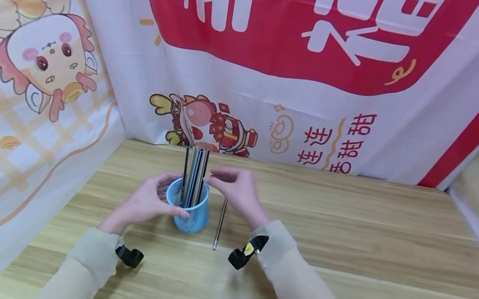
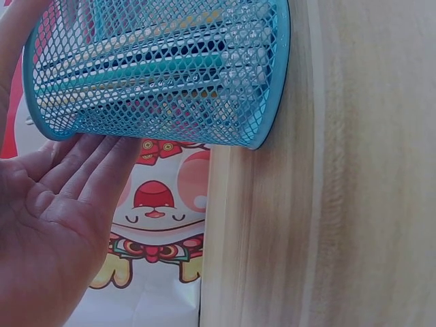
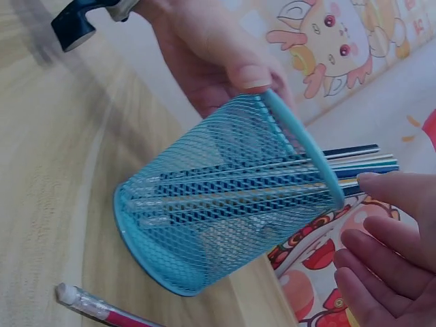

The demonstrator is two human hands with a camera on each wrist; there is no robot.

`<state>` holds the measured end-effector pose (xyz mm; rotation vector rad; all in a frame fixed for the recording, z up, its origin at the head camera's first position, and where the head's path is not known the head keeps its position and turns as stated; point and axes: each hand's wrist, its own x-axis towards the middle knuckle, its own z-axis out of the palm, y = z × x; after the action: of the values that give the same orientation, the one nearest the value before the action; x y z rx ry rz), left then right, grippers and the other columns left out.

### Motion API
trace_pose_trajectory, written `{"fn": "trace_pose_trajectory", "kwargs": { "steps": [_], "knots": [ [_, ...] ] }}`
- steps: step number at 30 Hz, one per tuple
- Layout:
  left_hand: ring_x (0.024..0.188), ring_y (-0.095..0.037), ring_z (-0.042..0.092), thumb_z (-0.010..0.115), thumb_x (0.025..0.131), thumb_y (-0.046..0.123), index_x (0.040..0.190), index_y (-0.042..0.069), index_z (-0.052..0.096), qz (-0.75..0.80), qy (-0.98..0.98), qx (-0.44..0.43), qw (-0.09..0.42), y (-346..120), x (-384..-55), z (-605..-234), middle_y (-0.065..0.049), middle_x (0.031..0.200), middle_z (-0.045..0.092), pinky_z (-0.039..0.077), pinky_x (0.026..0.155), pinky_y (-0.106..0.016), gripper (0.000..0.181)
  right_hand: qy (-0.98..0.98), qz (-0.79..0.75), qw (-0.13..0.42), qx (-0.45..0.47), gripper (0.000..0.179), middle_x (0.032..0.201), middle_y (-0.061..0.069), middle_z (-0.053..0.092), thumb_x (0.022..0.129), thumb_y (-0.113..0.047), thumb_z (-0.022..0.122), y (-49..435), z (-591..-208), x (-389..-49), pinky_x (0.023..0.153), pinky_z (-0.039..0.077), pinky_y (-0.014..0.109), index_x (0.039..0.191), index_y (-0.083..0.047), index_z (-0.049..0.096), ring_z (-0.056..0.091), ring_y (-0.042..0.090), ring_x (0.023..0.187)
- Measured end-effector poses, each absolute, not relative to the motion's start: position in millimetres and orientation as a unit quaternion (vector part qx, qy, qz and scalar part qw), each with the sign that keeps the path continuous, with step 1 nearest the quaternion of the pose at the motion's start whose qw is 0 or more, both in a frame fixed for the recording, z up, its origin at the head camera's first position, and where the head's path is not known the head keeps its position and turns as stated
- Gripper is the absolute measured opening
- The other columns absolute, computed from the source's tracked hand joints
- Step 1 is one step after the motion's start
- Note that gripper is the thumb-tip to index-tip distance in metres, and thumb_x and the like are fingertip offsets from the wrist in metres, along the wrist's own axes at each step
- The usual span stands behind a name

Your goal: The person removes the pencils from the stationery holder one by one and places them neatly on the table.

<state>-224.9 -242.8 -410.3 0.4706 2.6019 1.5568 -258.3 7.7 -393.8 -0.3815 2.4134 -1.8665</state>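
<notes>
While I watch through the head view, a printed cloth hangs behind the blue mesh cup, and a loose pencil lies on the wooden table just to the cup's right. I see the left hand gripping the cup from its left, thumb in front and fingers farther back. At the cup's right, above the rim, the right hand is right beside the standing pencils, which are slim, dark and tan.

In the left wrist view, I see a cartoon print past the cup. The left fingers lie along its wall; teal, dark and tan barrels show through the mesh.

In the right wrist view, the loose pencil's white eraser, metal band and reddish barrel show near the cup's base. The left thumb presses the rim. The right fingers are loosely spread, the thumb tip at the pencils' ends beyond the rim; I cannot tell whether it presses one.
</notes>
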Motion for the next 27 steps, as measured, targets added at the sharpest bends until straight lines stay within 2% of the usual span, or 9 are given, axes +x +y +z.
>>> {"fn": "trace_pose_trajectory", "kwargs": {
  "steps": [5, 27],
  "knots": [
    [0.13, -0.028, 0.054, 0.096, 0.07, 0.029, 0.147, 0.008, 0.048, 0.511, 0.845, 0.153, 0.037, -241.6, -224.1, -408.6, -0.011, 0.143, 0.055, 0.042, 0.112, -0.044, 0.093, 0.779, -0.613, 0.035, -0.128, 0.034, 0.106, -0.003, 0.075, 0.088, -0.031, 0.083, 1.4, -401.4, -259.6, 0.087, 0.059, 0.031, 0.115, -0.013, 0.077, 0.07, 0.012, 0.096],
    [0.129, -0.027, 0.055, 0.096, 0.071, 0.027, 0.146, 0.008, 0.05, 0.508, 0.847, 0.153, 0.03, -241.0, -225.6, -410.4, -0.01, 0.141, 0.057, 0.042, 0.111, -0.043, 0.09, 0.77, -0.625, 0.03, -0.12, 0.017, 0.102, -0.006, 0.075, 0.091, -0.026, 0.08, -10.2, -406.2, -261.6, 0.089, 0.058, 0.032, 0.106, -0.017, 0.08, 0.069, 0.011, 0.095]
  ]
}}
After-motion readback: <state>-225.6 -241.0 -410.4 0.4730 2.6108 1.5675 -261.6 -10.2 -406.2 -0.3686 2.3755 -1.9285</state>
